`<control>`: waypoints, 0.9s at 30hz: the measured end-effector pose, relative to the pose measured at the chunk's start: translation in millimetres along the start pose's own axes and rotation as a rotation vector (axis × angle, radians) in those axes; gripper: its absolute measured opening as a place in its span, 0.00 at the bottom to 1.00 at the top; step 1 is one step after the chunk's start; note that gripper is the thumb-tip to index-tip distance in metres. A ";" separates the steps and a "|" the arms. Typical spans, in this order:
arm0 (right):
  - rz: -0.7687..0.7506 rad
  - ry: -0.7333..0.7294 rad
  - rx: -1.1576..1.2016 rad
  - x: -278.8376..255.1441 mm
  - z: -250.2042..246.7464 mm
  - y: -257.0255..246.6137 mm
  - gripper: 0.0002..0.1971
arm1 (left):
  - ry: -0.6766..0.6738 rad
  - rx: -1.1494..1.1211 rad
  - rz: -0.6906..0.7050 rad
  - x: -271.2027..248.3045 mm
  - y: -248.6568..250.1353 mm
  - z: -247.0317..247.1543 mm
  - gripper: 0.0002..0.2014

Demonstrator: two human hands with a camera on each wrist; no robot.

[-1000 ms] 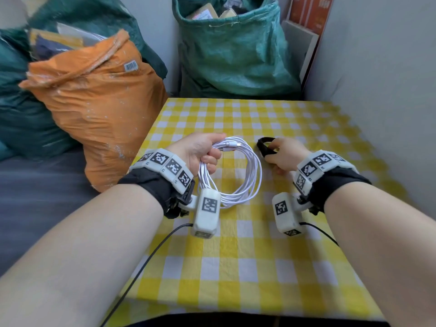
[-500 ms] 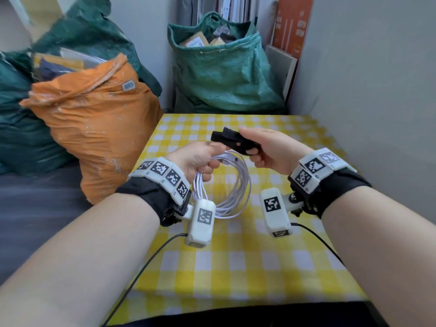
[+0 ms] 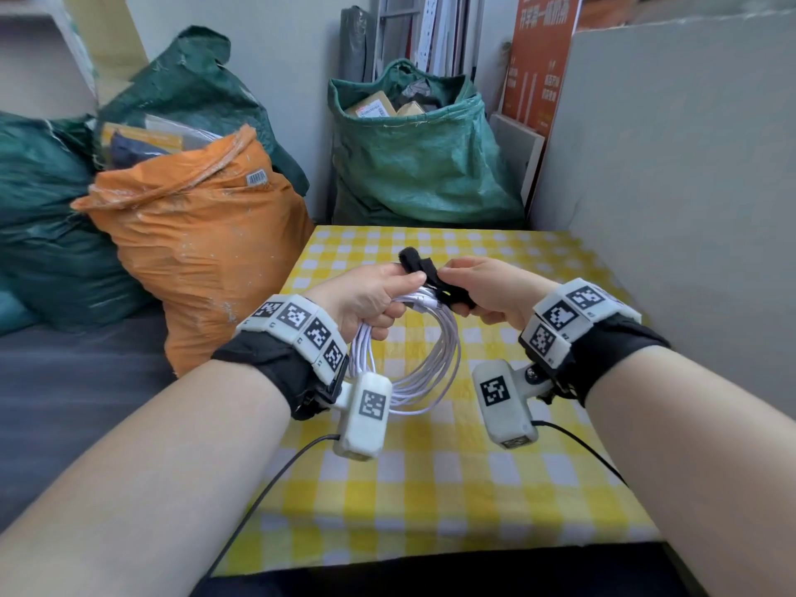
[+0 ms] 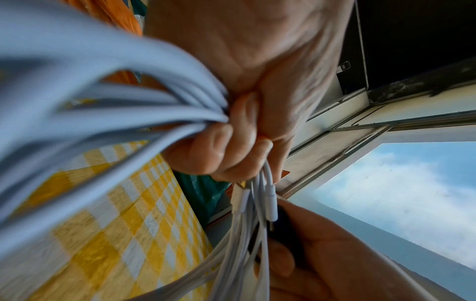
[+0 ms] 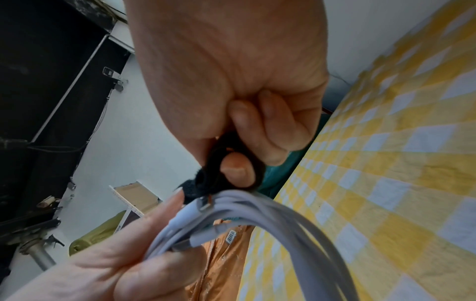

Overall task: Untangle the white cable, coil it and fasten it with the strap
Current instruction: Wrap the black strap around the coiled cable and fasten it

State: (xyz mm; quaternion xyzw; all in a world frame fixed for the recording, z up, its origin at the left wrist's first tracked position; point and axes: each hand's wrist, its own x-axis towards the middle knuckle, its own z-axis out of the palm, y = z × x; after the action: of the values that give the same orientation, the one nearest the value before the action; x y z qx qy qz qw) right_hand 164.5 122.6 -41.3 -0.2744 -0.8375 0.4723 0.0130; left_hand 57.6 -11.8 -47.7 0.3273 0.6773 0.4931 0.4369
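Observation:
The white cable (image 3: 424, 359) hangs as a round coil above the yellow checked table (image 3: 430, 489). My left hand (image 3: 370, 297) grips the top of the coil, fingers curled round the bunched strands (image 4: 195, 120), and its thumb presses on one end of the black strap (image 3: 424, 271). My right hand (image 3: 486, 288) pinches the other part of the strap (image 5: 231, 169), which lies over the top of the coil. Both white plugs (image 4: 257, 201) stick out past the left fingers. The strap's fastening is hidden by the fingers.
An orange sack (image 3: 198, 243) leans at the table's left edge. A green sack (image 3: 422, 152) with boxes stands behind the far edge. A grey wall (image 3: 667, 187) runs along the right side. Black wires (image 3: 275, 476) trail from both wrist cameras over the cloth.
My right hand lifted the strap from the table and carried it left to the top of the coil. My left thumb now holds the strap's end. The coil rose slightly.

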 end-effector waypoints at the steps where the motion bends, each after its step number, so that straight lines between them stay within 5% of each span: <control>1: -0.006 0.012 -0.030 0.0 0.8 -1.9 0.13 | 0.035 0.001 -0.007 -1.5 1.1 -0.3 0.11; 12: -0.279 0.251 -0.094 1.2 4.0 -14.3 0.01 | 0.149 0.151 0.003 -5.4 6.6 2.4 0.13; 21: -0.300 0.182 -0.119 -2.7 4.6 -21.6 0.08 | 0.283 0.164 0.026 2.7 17.6 12.6 0.14; 27: -0.296 0.176 -0.238 -6.2 -4.1 -18.9 0.04 | 0.365 0.284 0.039 10.8 15.7 16.5 0.16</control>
State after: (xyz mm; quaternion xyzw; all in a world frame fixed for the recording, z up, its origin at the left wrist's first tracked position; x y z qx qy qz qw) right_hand 162.5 115.3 -22.5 -0.1881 -0.9143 0.3370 0.1230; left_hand 68.5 8.6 -37.8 0.3039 0.8013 0.4521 0.2472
